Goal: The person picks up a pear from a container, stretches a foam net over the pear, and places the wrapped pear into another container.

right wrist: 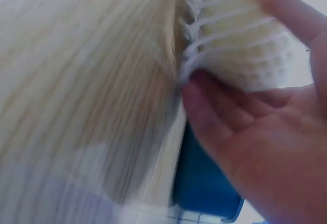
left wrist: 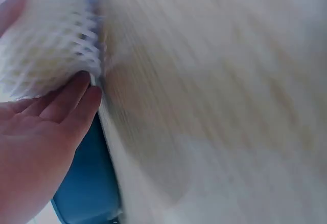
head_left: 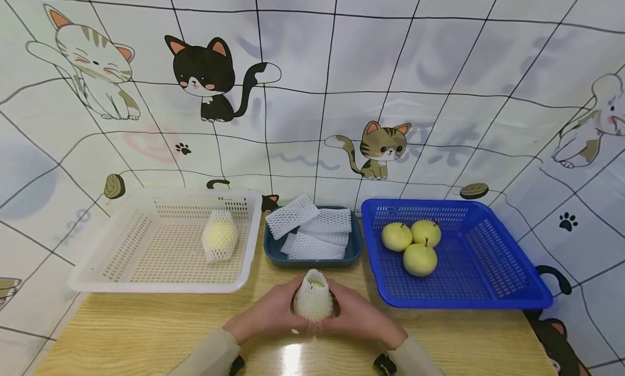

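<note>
Between both hands stands a pear in a white foam net sleeve, just above or on the wooden table near its front. My left hand grips it from the left, thumb on the near side. From the right, my right hand grips the same pear. In the left wrist view the net covers the fruit, and the fingers curl under its lower end. In the right wrist view the net stretches over the yellowish fruit, fingertips at its bottom edge.
A white basket at left holds one netted pear. Behind the hands, a dark teal tray holds several flat foam nets. On the right, a blue basket contains three bare pears. A cat-patterned cloth hangs behind.
</note>
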`<action>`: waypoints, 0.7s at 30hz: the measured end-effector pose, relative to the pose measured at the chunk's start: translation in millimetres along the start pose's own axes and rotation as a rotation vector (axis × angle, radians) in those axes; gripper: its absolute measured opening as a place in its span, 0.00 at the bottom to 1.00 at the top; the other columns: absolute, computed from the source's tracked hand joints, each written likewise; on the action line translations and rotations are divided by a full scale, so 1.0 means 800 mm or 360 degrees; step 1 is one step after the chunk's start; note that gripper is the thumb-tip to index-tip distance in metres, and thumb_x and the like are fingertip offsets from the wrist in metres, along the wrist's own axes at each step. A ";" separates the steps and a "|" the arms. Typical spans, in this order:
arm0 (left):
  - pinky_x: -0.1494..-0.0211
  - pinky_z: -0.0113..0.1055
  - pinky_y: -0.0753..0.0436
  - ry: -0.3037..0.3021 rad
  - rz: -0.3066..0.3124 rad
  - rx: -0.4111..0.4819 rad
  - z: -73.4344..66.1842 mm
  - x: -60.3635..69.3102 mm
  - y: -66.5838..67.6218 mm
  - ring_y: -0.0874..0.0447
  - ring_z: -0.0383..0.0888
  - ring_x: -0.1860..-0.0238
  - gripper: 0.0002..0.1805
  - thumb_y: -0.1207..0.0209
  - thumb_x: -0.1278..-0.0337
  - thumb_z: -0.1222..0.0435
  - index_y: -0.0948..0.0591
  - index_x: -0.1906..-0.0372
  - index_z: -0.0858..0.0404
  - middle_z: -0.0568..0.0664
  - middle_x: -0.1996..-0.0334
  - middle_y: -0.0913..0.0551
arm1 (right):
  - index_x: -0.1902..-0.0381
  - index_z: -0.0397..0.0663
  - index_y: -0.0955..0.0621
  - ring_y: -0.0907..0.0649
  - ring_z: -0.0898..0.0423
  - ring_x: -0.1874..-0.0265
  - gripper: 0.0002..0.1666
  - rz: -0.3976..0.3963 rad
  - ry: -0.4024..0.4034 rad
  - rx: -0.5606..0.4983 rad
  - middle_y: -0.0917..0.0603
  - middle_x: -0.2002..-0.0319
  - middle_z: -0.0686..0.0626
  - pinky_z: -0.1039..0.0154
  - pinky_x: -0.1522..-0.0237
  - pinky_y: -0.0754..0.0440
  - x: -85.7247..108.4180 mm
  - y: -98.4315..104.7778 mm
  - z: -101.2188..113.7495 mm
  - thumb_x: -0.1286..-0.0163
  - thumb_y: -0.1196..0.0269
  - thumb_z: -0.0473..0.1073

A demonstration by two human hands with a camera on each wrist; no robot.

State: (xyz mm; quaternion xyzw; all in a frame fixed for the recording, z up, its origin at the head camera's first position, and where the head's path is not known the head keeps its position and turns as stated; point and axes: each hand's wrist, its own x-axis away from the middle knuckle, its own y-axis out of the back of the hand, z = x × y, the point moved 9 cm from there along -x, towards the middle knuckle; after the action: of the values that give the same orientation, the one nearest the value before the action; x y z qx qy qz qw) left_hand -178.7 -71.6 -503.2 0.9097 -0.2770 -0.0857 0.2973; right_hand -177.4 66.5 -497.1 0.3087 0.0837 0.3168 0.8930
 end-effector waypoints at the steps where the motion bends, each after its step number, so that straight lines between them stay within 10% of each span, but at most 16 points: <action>1: 0.45 0.36 0.19 0.0042 -0.0022 0.0070 0.003 0.000 0.002 0.18 0.38 0.50 0.52 0.22 0.54 0.46 0.33 0.25 0.58 0.45 0.46 0.17 | 0.24 0.47 0.34 0.18 0.57 0.46 0.52 -0.0006 -0.0012 -0.0081 0.18 0.41 0.50 0.60 0.45 0.18 0.000 0.003 0.000 0.39 0.23 0.57; 9: 0.42 0.38 0.19 0.0219 -0.0137 0.1011 0.005 0.005 -0.009 0.20 0.49 0.42 0.47 0.34 0.34 0.56 0.46 0.20 0.69 0.61 0.37 0.24 | 0.22 0.42 0.39 0.16 0.49 0.46 0.45 -0.0099 -0.0082 -0.0520 0.22 0.36 0.37 0.62 0.47 0.17 0.010 0.018 -0.001 0.27 0.31 0.48; 14: 0.36 0.36 0.26 0.0332 -0.0310 0.1082 0.007 0.010 -0.010 0.24 0.50 0.37 0.42 0.39 0.30 0.53 0.42 0.21 0.70 0.60 0.35 0.24 | 0.28 0.40 0.33 0.16 0.46 0.46 0.45 -0.0332 0.0026 -0.0402 0.24 0.36 0.38 0.52 0.46 0.16 0.023 0.029 0.004 0.35 0.24 0.46; 21: 0.35 0.38 0.27 0.0494 -0.0467 0.1145 0.016 0.013 -0.013 0.23 0.48 0.39 0.43 0.39 0.29 0.49 0.39 0.24 0.73 0.61 0.37 0.23 | 0.48 0.43 0.23 0.18 0.51 0.56 0.29 -0.0697 0.0611 0.0155 0.20 0.54 0.48 0.57 0.55 0.14 0.034 0.038 0.039 0.43 0.20 0.39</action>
State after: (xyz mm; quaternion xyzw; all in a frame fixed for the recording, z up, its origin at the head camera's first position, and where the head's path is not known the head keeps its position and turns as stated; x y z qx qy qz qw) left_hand -169.7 -76.8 -519.5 0.9875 -0.1085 0.1132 -0.0166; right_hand -161.1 86.4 -452.4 0.2602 0.3307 0.1648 0.8921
